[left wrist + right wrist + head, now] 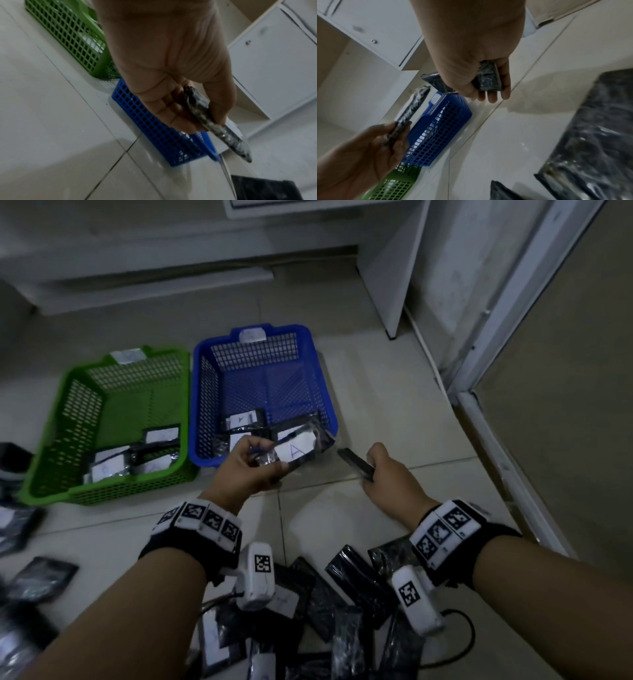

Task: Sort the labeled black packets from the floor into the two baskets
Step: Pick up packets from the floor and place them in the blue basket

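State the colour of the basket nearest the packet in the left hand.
Blue basket; clearest in the head view.

Both forearms extended forward, left hand (253,470) pinching, right hand (383,474) gripping

White cabinet (394,261), tiled floor (376,392).

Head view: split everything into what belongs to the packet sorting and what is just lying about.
Job: left hand holding packet marked A; right hand gripping second packet; blue basket; green basket; floor pile.

Lying about: white cabinet; door frame.
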`<state>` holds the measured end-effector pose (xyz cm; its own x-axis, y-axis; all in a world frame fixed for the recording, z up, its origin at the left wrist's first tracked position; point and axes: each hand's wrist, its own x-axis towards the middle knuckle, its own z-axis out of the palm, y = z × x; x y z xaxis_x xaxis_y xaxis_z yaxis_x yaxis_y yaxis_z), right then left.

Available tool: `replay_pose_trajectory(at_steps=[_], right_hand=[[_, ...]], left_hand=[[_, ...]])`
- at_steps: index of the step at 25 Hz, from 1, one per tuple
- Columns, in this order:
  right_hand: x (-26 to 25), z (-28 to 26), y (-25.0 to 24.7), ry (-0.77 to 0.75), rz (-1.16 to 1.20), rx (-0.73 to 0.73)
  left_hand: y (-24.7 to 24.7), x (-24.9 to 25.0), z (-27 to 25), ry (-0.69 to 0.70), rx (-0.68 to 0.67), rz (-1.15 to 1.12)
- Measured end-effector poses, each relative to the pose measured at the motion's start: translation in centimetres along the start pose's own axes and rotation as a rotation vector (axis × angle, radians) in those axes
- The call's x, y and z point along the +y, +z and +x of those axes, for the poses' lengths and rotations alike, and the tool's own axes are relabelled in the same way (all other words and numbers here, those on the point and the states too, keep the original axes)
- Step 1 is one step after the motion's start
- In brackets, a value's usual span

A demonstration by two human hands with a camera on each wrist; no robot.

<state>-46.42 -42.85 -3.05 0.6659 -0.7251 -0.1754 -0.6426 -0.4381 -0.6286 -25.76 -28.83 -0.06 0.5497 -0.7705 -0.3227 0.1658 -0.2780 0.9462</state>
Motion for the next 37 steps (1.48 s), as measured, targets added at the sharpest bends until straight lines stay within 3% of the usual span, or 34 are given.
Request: replay_pose_trajectory(at_steps=[3, 6, 9, 12, 19, 23, 27, 29, 31, 34, 37], right_hand=[[-1.8, 1.7, 0.6, -0.165, 0.042, 0.043], [-3.6, 3.4, 0.9, -0.249, 0.058, 0.061], [-5.1, 5.4, 1.0, -0.301, 0.033, 0.039], [-6.8, 7.9, 1.0, -0.298, -0.014, 0.06], [-8.8, 12.0, 1.1, -0.239, -0.435, -0.148], [-8.5, 12.1, 2.0, -0.243, -0.274, -0.253], [-7.5, 9.2, 1.3, -0.297, -0.166, -0.255], [-6.0, 5.9, 1.0, -0.34, -0.039, -0.106], [-3.7, 1.7, 0.7, -0.317, 0.021, 0.05], [0.3, -3.7, 0.9, -0.194, -0.075, 0.026], [3.6, -7.0, 1.2, -0.038, -0.297, -0.198]], left_hand=[[-2.3, 1.2, 0.4, 0.058, 0.117, -0.149], [-3.9, 2.0, 1.6, 0.104, 0.233, -0.16], [-5.0, 2.1, 2.6, 0.139, 0.367, -0.051], [-5.9, 1.8, 3.3, 0.17, 0.475, 0.212], [-7.0, -0.2, 4.9, 0.184, 0.354, 0.728], [-6.5, -1.4, 4.5, 0.266, 0.411, 1.022], [-3.9, -1.7, 2.2, 0.499, 0.489, 1.038], [-1.9, -2.4, 0.3, 0.634, 0.402, 1.03], [0.1, -3.7, -1.4, 0.695, 0.123, 0.998], [3.4, -6.2, -3.8, 0.499, -0.393, 0.943], [6.7, -7.6, -5.4, 0.254, -0.626, 1.105]])
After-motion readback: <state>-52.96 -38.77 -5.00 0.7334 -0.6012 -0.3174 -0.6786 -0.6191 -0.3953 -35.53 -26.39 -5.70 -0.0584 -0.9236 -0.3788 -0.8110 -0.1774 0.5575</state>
